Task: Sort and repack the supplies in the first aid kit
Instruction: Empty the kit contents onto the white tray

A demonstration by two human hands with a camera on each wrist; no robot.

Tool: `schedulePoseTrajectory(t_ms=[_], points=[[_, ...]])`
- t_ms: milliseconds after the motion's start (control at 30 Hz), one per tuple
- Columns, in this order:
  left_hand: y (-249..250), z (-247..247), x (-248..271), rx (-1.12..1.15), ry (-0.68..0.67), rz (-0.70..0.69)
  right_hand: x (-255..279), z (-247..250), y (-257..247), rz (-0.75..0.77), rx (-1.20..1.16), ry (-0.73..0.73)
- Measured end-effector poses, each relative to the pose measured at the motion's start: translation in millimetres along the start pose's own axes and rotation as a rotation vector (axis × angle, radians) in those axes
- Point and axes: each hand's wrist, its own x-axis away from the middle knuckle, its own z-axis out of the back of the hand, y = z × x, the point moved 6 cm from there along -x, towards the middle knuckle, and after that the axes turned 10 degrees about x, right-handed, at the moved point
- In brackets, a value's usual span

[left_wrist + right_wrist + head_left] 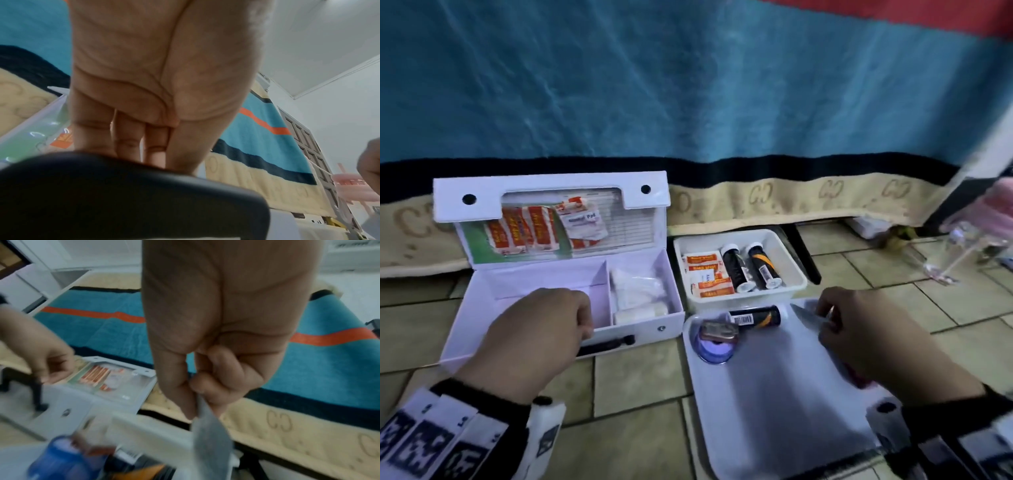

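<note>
The white first aid kit (645, 330) lies open on the tiled floor, with orange plaster packets (524, 231) tucked in its upright lid. Its right compartment holds white gauze (637, 284) and a bandage roll (640, 313). My left hand (582, 325) hovers over the kit's front left compartment, fingers loosely curled and holding nothing; in the left wrist view the left hand (144, 146) sits above the black handle (123, 194). My right hand (828, 318) pinches a grey foil packet (806, 317) over the white tray (784, 394). In the right wrist view the right hand (195, 386) has the packet (211, 443) hanging below it.
On the tray lie a black-and-orange tube (755, 317) and a blue jar (714, 346). Behind it a small white bin (743, 298) holds two black tubes (736, 265) and orange packets (709, 274). A teal blanket (688, 85) hangs behind. Glassware (959, 253) stands at the far right.
</note>
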Motion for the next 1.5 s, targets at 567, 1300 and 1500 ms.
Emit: schedulePoseTrajectory(t_ms=[567, 1300, 1500], points=[[-47.7, 17.3, 18.3, 0.179, 0.051, 0.219, -30.2, 5.7, -99.5, 0.322, -0.06, -0.181], [-58.7, 15.6, 16.9, 0.188, 0.119, 0.263, -47.2, -16.5, -225.2, 0.692, 0.032, -0.228], [-56.4, 15.9, 17.0, 0.158, 0.129, 0.258, -46.9, -22.3, -226.3, 0.726, 0.114, -0.334]])
